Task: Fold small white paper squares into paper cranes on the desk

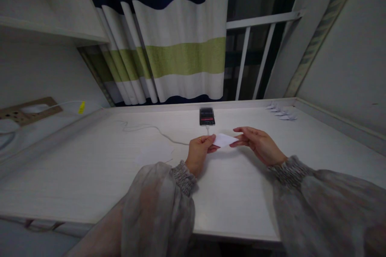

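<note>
A piece of white paper (223,140), folded into a pointed diamond shape, is held above the desk. My left hand (198,151) pinches its left end, thumb on top and fingers underneath. On the other side, my right hand (261,143) has its fingers apart around the right tip. Some of those fingers are at or just under the tip, and whether they press on it I cannot tell. Several small folded white paper pieces (281,112) lie in a row at the desk's back right. To the left of my left arm, pale paper (155,153) rests flat, hardly distinct from the desktop.
A phone (207,117) stands at the back of the white desk (235,204), plugged into a white cable (150,126) that trails left. Power sockets (36,109) are at the left wall. Behind the desk hang a striped curtain (187,58) and a barred window (250,48).
</note>
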Tool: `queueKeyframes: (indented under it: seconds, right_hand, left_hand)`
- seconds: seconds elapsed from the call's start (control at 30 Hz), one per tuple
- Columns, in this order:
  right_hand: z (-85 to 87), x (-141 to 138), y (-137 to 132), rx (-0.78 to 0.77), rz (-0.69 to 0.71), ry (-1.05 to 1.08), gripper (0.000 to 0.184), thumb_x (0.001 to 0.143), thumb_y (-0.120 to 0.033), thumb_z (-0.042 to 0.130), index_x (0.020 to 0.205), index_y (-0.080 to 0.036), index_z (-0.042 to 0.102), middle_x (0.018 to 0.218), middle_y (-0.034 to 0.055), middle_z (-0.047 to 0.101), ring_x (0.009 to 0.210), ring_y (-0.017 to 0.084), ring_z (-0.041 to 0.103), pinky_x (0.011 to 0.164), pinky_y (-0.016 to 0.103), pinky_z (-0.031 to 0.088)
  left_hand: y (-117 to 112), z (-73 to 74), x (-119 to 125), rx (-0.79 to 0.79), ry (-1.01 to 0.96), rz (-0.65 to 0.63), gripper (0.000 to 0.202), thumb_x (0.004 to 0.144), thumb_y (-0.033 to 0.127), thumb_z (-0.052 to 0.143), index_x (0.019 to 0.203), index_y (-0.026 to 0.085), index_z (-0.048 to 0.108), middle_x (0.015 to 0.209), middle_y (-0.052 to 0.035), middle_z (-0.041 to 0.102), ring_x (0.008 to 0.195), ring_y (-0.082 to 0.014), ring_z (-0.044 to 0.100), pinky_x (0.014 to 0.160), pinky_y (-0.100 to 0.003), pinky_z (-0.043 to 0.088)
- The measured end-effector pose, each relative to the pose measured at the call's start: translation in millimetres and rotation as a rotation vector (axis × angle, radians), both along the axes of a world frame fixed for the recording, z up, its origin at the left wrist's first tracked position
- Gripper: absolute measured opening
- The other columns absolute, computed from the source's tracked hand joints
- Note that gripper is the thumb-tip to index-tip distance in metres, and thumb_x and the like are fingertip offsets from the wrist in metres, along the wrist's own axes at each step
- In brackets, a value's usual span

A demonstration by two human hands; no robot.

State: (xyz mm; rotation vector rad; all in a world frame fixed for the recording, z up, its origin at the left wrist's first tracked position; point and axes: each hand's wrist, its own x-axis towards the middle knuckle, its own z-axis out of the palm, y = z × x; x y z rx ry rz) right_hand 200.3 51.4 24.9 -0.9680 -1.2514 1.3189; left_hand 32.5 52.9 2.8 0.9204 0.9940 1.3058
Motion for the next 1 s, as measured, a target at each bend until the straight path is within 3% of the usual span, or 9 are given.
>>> queueKeyframes:
  seconds: [0.33,0.47,0.6,0.8,1.0]
  right_hand:
    - [-5.0,-6,-3,-0.037,0.032,-0.234,0.03,0.06,-0.042,0.067,0.059,-0.013,0.058,0.054,0.0004,0.062,0.046,0.008,0.054,0.052,0.022,0.044]
    - [-1.7,3,1,-0.023,-0.005,-0.35,0.029,0.06,-0.04,0.066,0.056,-0.013,0.057,0.049,-0.0005,0.06,0.041,0.008,0.052,0.046,0.021,0.041]
    - [2.2,11,5,-0.027,0.043,-0.439,0.022,0.063,-0.033,0.064,0.056,-0.013,0.056,0.045,-0.0018,0.058,0.038,0.007,0.05,0.044,0.02,0.039]
    - [1.7,14,8,-0.072,0.125,-0.449,0.018,0.065,-0.026,0.063,0.054,-0.013,0.056,0.044,-0.0014,0.058,0.036,0.008,0.051,0.043,0.02,0.04]
    - [-2.1,13,9,-0.131,0.172,-0.416,0.021,0.063,-0.026,0.063,0.051,-0.012,0.055,0.043,-0.0002,0.057,0.035,0.008,0.05,0.041,0.021,0.04]
  left_hand:
    - [-2,1.1,1,0.016,0.031,-0.066,0.023,0.058,0.03,0.069,0.067,0.009,0.065,0.059,-0.0031,0.064,0.051,-0.0074,0.056,0.056,-0.02,0.047]
    - [-1,-0.6,0,0.024,0.142,-0.139,0.02,0.059,0.026,0.07,0.068,0.009,0.064,0.057,-0.0034,0.064,0.052,-0.0097,0.059,0.054,-0.021,0.046]
    - [-1,-0.7,-1,0.021,0.292,-0.243,0.013,0.067,0.02,0.063,0.063,0.008,0.06,0.051,-0.0024,0.061,0.044,-0.0081,0.057,0.048,-0.019,0.044]
    - [-3,-0.3,-1,-0.034,0.316,-0.362,0.021,0.074,0.024,0.056,0.06,0.01,0.052,0.047,-0.0014,0.059,0.038,-0.0085,0.055,0.041,-0.018,0.042]
    - [-1,-4.6,-5,-0.055,0.35,-0.451,0.028,0.07,0.033,0.059,0.058,0.009,0.053,0.05,-0.0037,0.06,0.043,-0.0096,0.056,0.044,-0.019,0.041]
